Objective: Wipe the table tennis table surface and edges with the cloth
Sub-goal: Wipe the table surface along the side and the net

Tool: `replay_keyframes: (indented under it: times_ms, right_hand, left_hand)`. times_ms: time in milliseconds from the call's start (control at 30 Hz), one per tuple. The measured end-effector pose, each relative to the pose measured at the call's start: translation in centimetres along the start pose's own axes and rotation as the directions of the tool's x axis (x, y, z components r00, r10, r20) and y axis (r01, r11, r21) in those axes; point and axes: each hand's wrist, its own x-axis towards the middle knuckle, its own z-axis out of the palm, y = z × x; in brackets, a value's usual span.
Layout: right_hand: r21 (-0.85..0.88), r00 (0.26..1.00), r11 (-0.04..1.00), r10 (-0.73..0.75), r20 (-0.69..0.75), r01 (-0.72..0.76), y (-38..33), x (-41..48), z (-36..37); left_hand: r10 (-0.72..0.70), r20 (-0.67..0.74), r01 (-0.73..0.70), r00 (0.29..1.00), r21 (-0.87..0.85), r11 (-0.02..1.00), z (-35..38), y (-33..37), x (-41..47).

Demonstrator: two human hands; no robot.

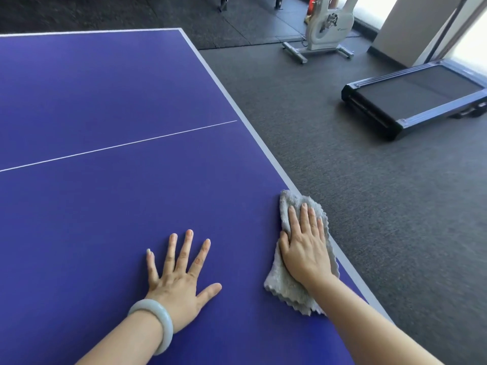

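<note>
Grey cloth (290, 283) lies flat on the purple surface (105, 101), right at the white edge strip (266, 151) on the person's right side, its outer hem just over the strip. Right hand (305, 248) presses it down w/ fingers straight and close together, palm flat, not gripping. Left hand (179, 277) rests bare on the surface beside it, fingers spread wide, bracelet (158, 322) on the wrist; looks like bracing, not wiping. Step in hand: prob. wiping the near right border. Most of the surface beyond the centre line (118, 146) can't be judged clean or not. Next move prob. calls for sliding the cloth fwd along the strip w/ steady pressure, keeping it from slipping off the side. Treadmill (416, 93) and exercise bike (326, 25) stand on the floor, well apart.
</note>
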Motion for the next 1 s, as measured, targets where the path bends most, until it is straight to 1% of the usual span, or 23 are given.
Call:
replay_keyframes:
  times_ms: [67,133,200,267,300,333,400,433,467,500,533,567,600,667,733,767,800,833,867,900,933,967,1000]
  right_hand:
    - [0.032,0.996,0.996,0.080,0.032,-0.081,-1.6,2.6,-0.7]
    - [0.034,0.990,0.991,0.130,0.060,-0.132,-2.5,3.8,-1.0]
    - [0.047,0.991,0.991,0.118,0.066,-0.121,-2.1,2.0,-1.2]
    - [0.083,0.997,0.994,0.065,0.039,-0.068,-2.2,-2.4,-0.3]
    - [0.098,1.000,0.995,-0.003,0.012,0.001,-2.6,-5.6,0.2]
    - [0.104,0.994,0.988,-0.109,-0.019,0.111,-3.1,-9.1,0.8]
    - [0.107,0.941,0.935,-0.338,-0.030,0.339,-2.7,-15.0,1.5]
    - [0.085,0.904,0.901,-0.428,0.009,0.426,-1.3,-15.9,1.3]
    - [0.055,0.881,0.882,-0.471,0.043,0.469,0.7,-15.5,0.8]
    - [0.020,0.891,0.892,-0.451,0.042,0.451,2.8,-14.5,0.1]
    - [0.012,0.930,0.930,-0.367,0.040,0.366,4.6,-13.0,-0.6]
    - [0.014,0.972,0.972,-0.233,0.024,0.233,5.9,-11.6,-1.2]
    - [0.009,0.995,0.995,-0.099,0.013,0.098,6.6,-10.2,-1.3]
    - [0.020,0.996,0.996,0.090,0.009,-0.090,5.8,-8.7,-0.9]
    - [0.064,0.971,0.969,0.239,-0.029,-0.237,3.3,-8.8,-0.1]
    - [0.084,0.956,0.955,0.289,-0.046,-0.284,1.6,-9.3,0.4]
    - [0.106,0.957,0.955,0.285,-0.053,-0.279,-0.4,-10.4,1.1]
    - [0.121,0.976,0.973,0.206,-0.064,-0.197,-2.6,-12.0,1.9]
    - [0.125,0.994,0.990,0.069,-0.082,-0.059,-4.5,-14.0,2.6]
    - [0.117,0.993,0.988,-0.093,-0.067,0.101,-5.7,-16.2,3.1]
    - [0.110,0.969,0.963,-0.242,-0.049,0.246,-5.4,-17.8,3.2]
    - [0.106,0.936,0.930,-0.349,-0.030,0.351,-3.8,-18.2,2.6]
    - [0.079,0.922,0.918,-0.387,-0.028,0.388,-1.1,-17.7,2.0]
  left_hand:
    - [-0.009,-0.037,0.010,0.999,0.003,1.000,0.4,-0.1,0.2]
    - [-0.021,-0.059,0.022,0.998,0.012,1.000,0.9,-0.2,0.4]
    - [-0.028,-0.078,0.029,0.997,0.017,0.999,1.3,-0.3,0.6]
    - [-0.028,-0.098,0.031,0.995,0.020,0.999,1.5,-0.3,0.8]
    - [-0.026,-0.097,0.028,0.995,0.017,0.999,1.5,-0.4,0.7]
    - [-0.020,-0.093,0.021,0.995,0.010,1.000,1.4,-0.4,0.7]
    - [-0.010,-0.087,0.010,0.996,-0.001,1.000,1.3,-0.4,0.6]
    - [-0.007,-0.084,0.007,0.996,0.002,1.000,1.2,-0.4,0.6]
    - [-0.004,-0.076,0.004,0.997,0.006,1.000,1.1,-0.4,0.6]
    - [0.001,-0.069,0.000,0.998,0.003,1.000,0.9,-0.3,0.6]
    - [0.009,-0.069,-0.009,0.998,-0.005,1.000,0.7,-0.3,0.5]
    - [0.021,-0.074,-0.022,0.997,-0.006,1.000,0.6,-0.4,0.2]
    - [0.039,-0.080,-0.039,0.996,0.006,0.999,0.6,-0.8,-0.2]
    - [0.084,-0.070,-0.080,0.994,0.065,0.995,1.3,-1.7,-1.7]
    - [0.107,-0.048,-0.100,0.993,0.141,0.985,3.0,-2.5,-4.2]
    - [0.112,-0.034,-0.105,0.993,0.163,0.981,3.9,-2.7,-5.4]
    - [0.113,-0.016,-0.109,0.993,0.163,0.981,4.6,-2.7,-6.2]
    - [0.106,-0.001,-0.105,0.994,0.148,0.983,5.0,-2.6,-6.7]
    - [0.095,0.006,-0.095,0.996,0.129,0.987,5.2,-2.5,-6.9]
    - [0.087,-0.004,-0.087,0.996,0.113,0.990,5.3,-2.4,-6.8]
    - [0.086,-0.023,-0.083,0.996,0.101,0.991,5.3,-2.4,-6.5]
    - [0.087,-0.038,-0.083,0.996,0.096,0.992,5.4,-2.5,-6.3]
    - [0.087,-0.046,-0.082,0.995,0.099,0.992,5.6,-2.7,-6.1]
